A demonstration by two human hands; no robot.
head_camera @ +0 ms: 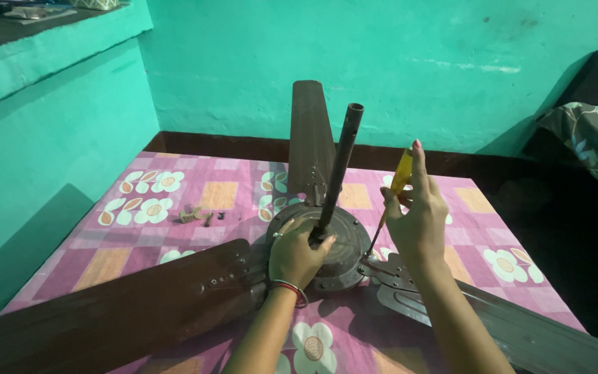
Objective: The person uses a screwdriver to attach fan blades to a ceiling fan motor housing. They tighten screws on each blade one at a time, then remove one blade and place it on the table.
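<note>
Upright rod (pixel 338 170) blocks motor's centre.
</note>
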